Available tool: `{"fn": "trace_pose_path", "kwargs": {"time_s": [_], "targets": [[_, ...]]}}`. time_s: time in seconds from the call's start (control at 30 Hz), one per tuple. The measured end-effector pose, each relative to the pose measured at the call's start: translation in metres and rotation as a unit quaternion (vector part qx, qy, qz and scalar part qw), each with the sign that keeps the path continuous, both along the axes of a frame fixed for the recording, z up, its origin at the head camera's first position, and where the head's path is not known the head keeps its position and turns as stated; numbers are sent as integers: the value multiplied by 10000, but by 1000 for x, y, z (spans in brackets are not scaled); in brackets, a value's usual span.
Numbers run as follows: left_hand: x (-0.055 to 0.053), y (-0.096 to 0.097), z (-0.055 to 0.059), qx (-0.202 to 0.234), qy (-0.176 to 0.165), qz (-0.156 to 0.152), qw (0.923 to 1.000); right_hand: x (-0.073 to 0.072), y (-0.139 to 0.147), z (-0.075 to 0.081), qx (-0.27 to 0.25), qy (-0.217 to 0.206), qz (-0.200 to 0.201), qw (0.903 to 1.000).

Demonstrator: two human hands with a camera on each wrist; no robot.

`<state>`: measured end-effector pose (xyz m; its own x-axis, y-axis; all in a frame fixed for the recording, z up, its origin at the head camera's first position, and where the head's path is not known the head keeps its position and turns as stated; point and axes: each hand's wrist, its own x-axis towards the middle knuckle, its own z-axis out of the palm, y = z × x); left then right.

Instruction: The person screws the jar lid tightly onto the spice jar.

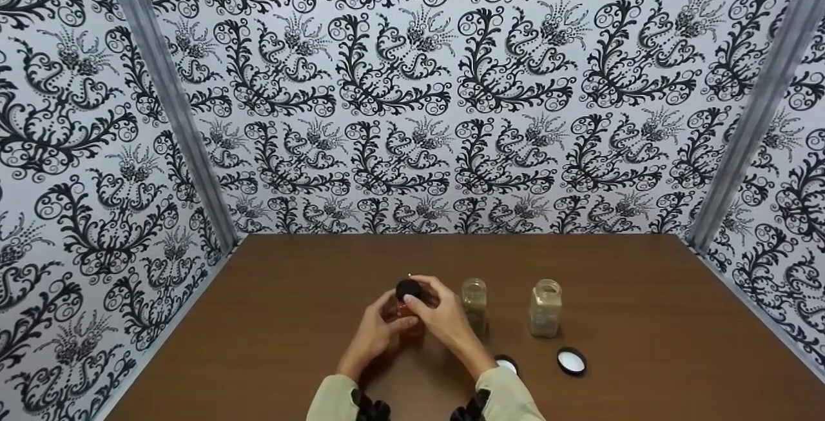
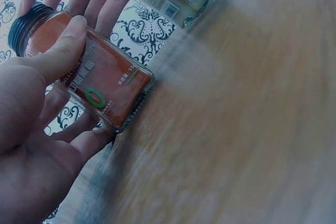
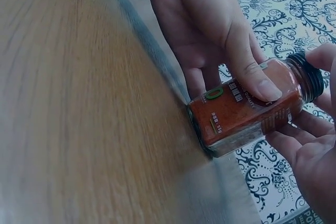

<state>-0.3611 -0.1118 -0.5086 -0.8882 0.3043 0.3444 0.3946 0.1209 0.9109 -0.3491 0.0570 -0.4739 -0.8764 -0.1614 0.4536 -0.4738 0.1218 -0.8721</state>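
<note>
A square glass spice jar (image 2: 107, 77) of orange-red powder stands upright at the table's middle, its black screw lid (image 1: 408, 289) on top. My left hand (image 1: 377, 331) grips the jar's body, the thumb lying across its front in the left wrist view. With thumb and fingers my right hand (image 1: 445, 318) pinches the black lid; in the right wrist view its other fingers (image 3: 294, 140) are beside the jar's side. The jar's base is at the tabletop. In the head view the hands hide most of the jar's body.
Right of the hands stand two lidless glass jars, one with greenish contents (image 1: 475, 308) and one with paler contents (image 1: 545, 310). Two black lids with white insides lie nearer, one by the right forearm (image 1: 507, 364), the other farther right (image 1: 572, 362). Patterned walls enclose the brown table (image 1: 290, 279).
</note>
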Motion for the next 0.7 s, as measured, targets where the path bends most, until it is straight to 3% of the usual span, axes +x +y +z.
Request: {"fn": "trace_pose_path", "kwargs": {"time_s": [0.37,0.7], "targets": [[0,0,2,-134,72,83,9998,-3,0,-2,5,-45,61,10000],[0,-1,0,-83,7,-28,10000,-2,2,-1,-12,-219,159,9996]]}}
